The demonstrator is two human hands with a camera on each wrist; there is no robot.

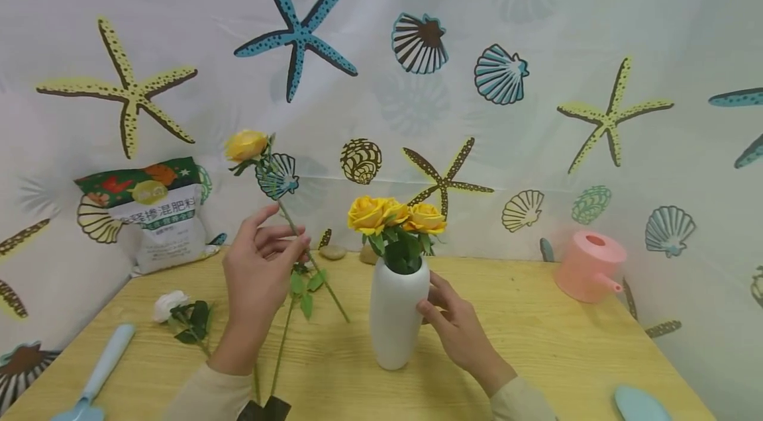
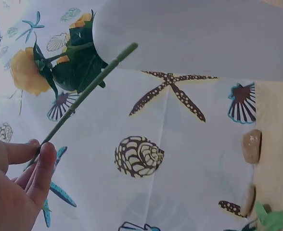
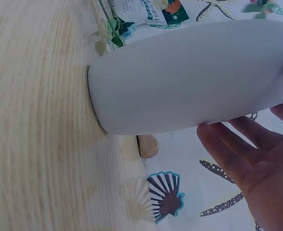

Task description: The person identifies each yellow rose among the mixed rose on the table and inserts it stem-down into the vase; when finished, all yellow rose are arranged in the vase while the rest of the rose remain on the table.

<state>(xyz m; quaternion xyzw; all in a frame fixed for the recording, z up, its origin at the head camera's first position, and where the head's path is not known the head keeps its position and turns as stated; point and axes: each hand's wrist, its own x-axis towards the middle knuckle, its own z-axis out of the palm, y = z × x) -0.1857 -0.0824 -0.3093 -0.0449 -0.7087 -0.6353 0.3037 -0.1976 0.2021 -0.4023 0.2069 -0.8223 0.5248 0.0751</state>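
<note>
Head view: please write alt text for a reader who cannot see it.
A left hand pinches the stem of a yellow rose above a wooden table, while the right hand rests on a white vase holding more yellow roses. A pink watering can stands at the right, before a seashell-print curtain.

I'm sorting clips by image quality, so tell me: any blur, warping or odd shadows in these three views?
Head view: sharp, evenly lit, edges bowed by a wide lens, soft shadows behind the held rose. Left wrist view: left hand and white vase soft, backdrop sharper. Right wrist view: tabletop smeared, right hand blurred, vase evenly grey, without glare.
</note>
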